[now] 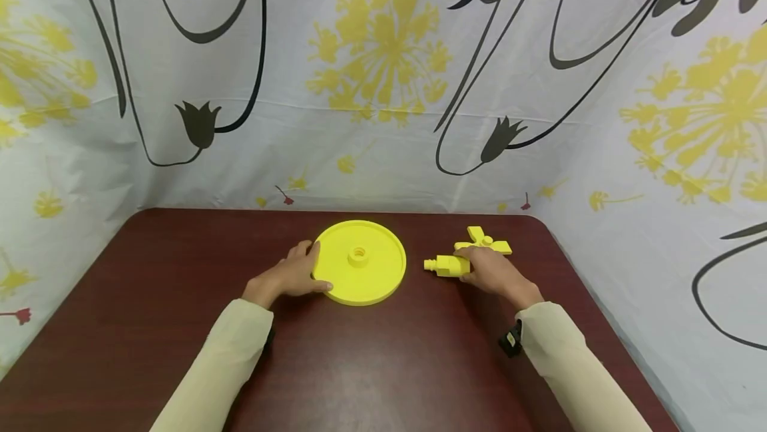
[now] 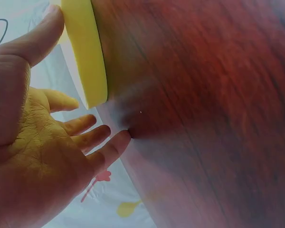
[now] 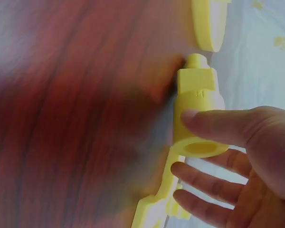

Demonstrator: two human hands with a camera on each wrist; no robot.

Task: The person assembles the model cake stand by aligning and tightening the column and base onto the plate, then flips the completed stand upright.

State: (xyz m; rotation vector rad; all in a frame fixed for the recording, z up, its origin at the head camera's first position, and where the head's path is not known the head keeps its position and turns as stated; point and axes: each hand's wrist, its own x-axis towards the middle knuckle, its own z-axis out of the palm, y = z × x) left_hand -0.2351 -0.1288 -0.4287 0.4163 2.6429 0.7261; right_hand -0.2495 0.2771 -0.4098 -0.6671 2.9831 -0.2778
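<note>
A round yellow disc (image 1: 377, 272) with a raised rim and a small hollow hub lies flat on the table. At its left edge is my left hand (image 1: 293, 272), fingers spread, thumb touching the rim; the left wrist view shows the other fingers loosely extended beside the disc. Farther right, my right hand (image 1: 494, 272) pinches a yellow stepped cylinder (image 3: 198, 102) with a narrow nub at one end and a hole at the other. The thumb lies across its side, and the index finger is partly hidden behind it. Just beyond that hand sits a yellow three-armed piece (image 1: 476, 235).
The dark reddish-brown table (image 1: 371, 365) has its far edge just behind the yellow parts. A white patterned cloth (image 1: 383, 172) hangs behind and along both sides. A black wrist device (image 1: 511, 340) sits below the right sleeve.
</note>
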